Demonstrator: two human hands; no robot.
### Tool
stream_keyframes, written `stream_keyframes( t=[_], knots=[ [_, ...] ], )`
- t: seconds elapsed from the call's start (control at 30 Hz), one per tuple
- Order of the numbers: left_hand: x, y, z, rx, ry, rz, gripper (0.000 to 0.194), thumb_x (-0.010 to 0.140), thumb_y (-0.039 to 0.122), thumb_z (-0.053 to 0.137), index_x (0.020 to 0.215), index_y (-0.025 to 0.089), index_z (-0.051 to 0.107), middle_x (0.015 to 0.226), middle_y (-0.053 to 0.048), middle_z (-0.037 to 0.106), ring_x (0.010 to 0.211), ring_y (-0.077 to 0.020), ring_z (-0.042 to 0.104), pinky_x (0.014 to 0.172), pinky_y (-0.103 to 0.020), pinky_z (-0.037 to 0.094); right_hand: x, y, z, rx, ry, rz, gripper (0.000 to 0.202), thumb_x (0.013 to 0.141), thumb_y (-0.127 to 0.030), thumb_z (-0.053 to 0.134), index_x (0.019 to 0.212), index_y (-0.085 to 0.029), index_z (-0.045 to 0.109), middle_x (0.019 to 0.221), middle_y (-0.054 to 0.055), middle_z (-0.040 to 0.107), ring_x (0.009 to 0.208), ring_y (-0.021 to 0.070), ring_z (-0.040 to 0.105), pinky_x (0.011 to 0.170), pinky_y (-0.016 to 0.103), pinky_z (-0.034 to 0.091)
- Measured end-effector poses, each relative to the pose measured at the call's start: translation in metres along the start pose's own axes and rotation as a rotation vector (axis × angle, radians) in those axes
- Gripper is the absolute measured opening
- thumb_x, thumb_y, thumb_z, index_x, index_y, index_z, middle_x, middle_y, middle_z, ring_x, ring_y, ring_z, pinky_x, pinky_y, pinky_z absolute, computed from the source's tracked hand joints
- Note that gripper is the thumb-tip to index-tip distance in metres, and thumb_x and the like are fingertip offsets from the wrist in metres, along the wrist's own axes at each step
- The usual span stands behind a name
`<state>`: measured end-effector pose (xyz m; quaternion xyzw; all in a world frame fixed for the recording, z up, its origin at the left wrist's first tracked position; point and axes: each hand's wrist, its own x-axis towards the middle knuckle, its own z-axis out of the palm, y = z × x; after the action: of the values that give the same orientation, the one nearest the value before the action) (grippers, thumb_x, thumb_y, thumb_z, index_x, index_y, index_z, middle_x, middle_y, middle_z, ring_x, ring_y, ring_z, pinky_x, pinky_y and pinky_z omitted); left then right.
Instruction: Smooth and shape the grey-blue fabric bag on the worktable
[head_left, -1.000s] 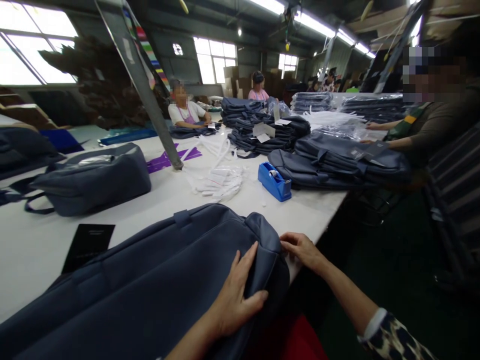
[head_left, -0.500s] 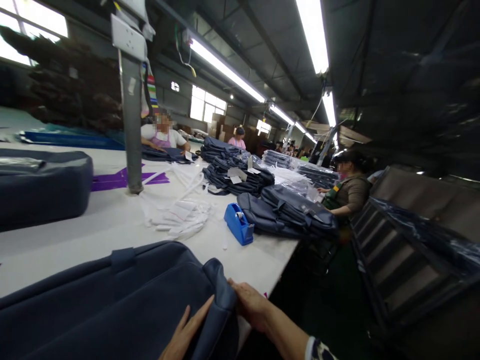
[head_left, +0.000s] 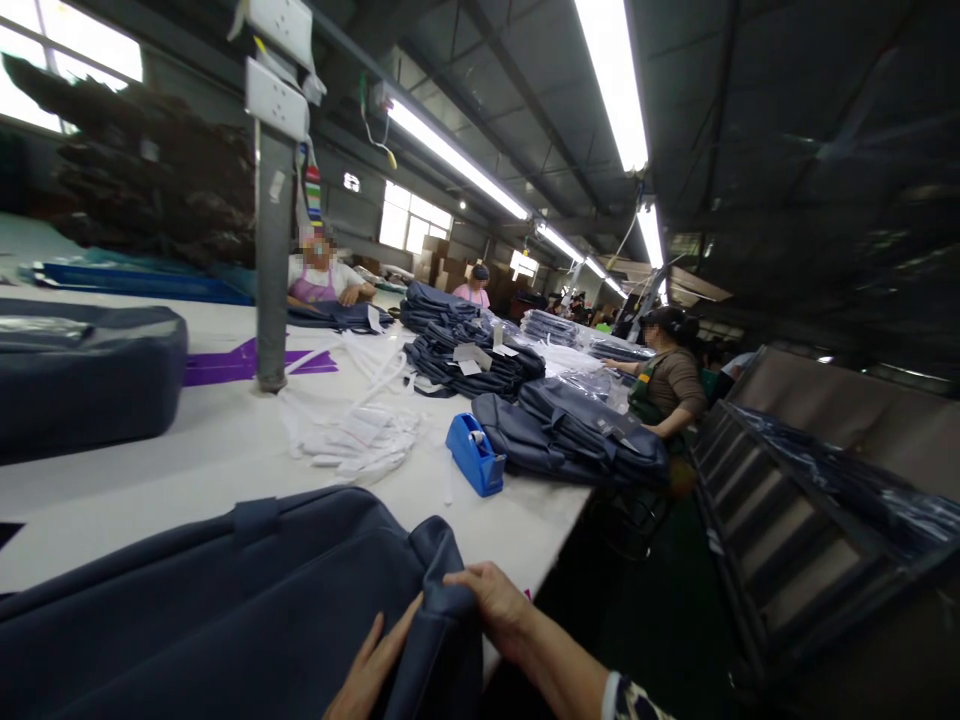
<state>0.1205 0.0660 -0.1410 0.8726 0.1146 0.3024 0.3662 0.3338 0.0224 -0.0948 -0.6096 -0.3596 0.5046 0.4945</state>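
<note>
A dark blue bag (head_left: 225,590) lies across the near side of the table, its end turned toward me. My right hand (head_left: 495,605) pinches the folded corner at that end between thumb and fingers. Against the front face, just left of the fold, rests my left hand (head_left: 375,660), its visible fingers stretched out along the fabric. The lower part of the left hand is cut off by the frame. Beyond the bag stands a blue tape dispenser (head_left: 475,457), next to a pile of white strips (head_left: 364,440).
Stacked dark blue bags (head_left: 570,425) lie past the dispenser; another bag (head_left: 90,380) sits at left. A grey post (head_left: 271,260) rises from the table (head_left: 150,490) beside purple material (head_left: 217,368). Co-workers sit farther along. A rack (head_left: 810,520) stands at right.
My right hand has shifted slightly up and left along the bag's corner, with its thumb now farther over the fold. My left hand stays almost where it was. The camera view has shifted slightly.
</note>
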Motion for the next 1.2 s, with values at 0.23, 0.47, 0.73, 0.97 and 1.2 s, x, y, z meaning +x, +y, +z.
stream_keyframes(
  t=[0.23, 0.47, 0.73, 0.97, 1.2],
  knots=[
    [0.001, 0.048, -0.009, 0.103, -0.126, -0.231, 0.103, 0.073, 0.02, 0.061, 0.157, 0.026, 0.002, 0.159, -0.009, 0.027, 0.145, -0.0337, 0.029, 0.117, -0.061, 0.023, 0.014, -0.001, -0.029, -0.089, 0.017, -0.065, 0.048, 0.063, -0.051, 0.081, 0.053, -0.017, 0.05, 0.05, -0.009, 0.038, 0.051, 0.0063, 0.029, 0.052, 0.023, 0.023],
    [0.01, 0.078, -0.036, -0.021, -0.101, -0.187, 0.079, 0.079, 0.006, 0.04, 0.154, 0.025, 0.027, 0.148, -0.004, 0.049, 0.135, -0.021, 0.048, 0.115, -0.038, 0.039, -0.025, -0.009, -0.041, -0.098, -0.178, -0.12, 0.036, 0.081, -0.051, 0.07, 0.099, -0.02, 0.064, 0.095, 0.001, 0.063, 0.088, 0.0162, 0.056, 0.077, 0.029, 0.043],
    [0.015, 0.084, -0.043, -0.012, -0.114, -0.122, 0.073, 0.084, 0.005, 0.038, 0.153, 0.027, 0.029, 0.147, -0.002, 0.05, 0.133, -0.0193, 0.049, 0.111, -0.033, 0.043, -0.045, -0.014, -0.042, -0.311, -0.265, -0.216, 0.052, 0.081, -0.032, 0.07, 0.129, -0.025, 0.052, 0.113, 0.006, 0.064, 0.099, 0.021, 0.059, 0.081, 0.032, 0.045],
    [-0.007, 0.061, 0.011, 0.361, -0.255, -0.046, 0.088, 0.075, 0.003, 0.046, 0.156, 0.022, 0.018, 0.156, -0.012, 0.034, 0.142, -0.0286, 0.037, 0.115, -0.045, 0.039, -0.029, 0.014, -0.017, -0.476, -0.019, -0.29, 0.029, 0.073, -0.026, 0.062, 0.102, -0.023, 0.067, 0.082, 0.001, 0.067, 0.084, 0.0227, 0.059, 0.076, 0.032, 0.046],
    [-0.029, 0.037, 0.06, 0.574, -0.422, -0.074, 0.111, 0.07, 0.015, 0.065, 0.156, 0.021, -0.005, 0.159, -0.023, -0.004, 0.147, -0.0401, 0.001, 0.116, -0.064, 0.02, -0.02, 0.007, -0.036, -0.448, -0.183, -0.16, 0.034, 0.07, -0.042, 0.065, 0.094, -0.018, 0.067, 0.082, 0.003, 0.067, 0.076, 0.0189, 0.061, 0.068, 0.029, 0.049]
  ],
)
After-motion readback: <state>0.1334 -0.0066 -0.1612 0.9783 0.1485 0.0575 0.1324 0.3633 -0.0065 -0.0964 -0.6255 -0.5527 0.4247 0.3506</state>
